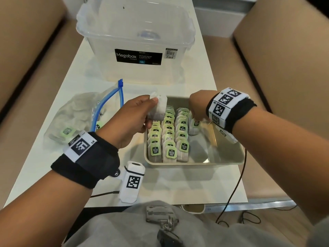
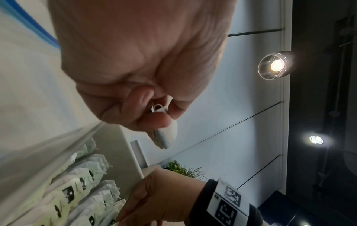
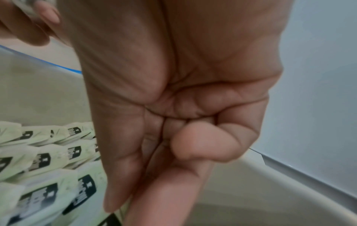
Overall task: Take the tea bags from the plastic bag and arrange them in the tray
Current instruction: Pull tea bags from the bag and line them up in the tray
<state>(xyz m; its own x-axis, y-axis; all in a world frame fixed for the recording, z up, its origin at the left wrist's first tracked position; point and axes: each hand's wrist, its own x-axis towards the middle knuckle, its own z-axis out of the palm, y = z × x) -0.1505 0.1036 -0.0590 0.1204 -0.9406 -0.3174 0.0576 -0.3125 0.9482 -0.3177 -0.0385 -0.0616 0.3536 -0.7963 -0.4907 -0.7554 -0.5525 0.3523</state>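
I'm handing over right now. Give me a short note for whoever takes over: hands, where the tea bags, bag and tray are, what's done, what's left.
Left hand: pinches a small stack of white paper tea bags above the tray's far-left corner.
Right hand: reaches down into the tray at a lone tea bag with a green tag, starting a fourth row; the grip itself is hidden.
Beige rectangular tray: three rows of green-tagged tea bags fill its left half; the right half is bare.
Clear zip plastic bag with blue seal: lies open left of the tray, some tea bags inside.
Left: place the held stack, then empty the bag.
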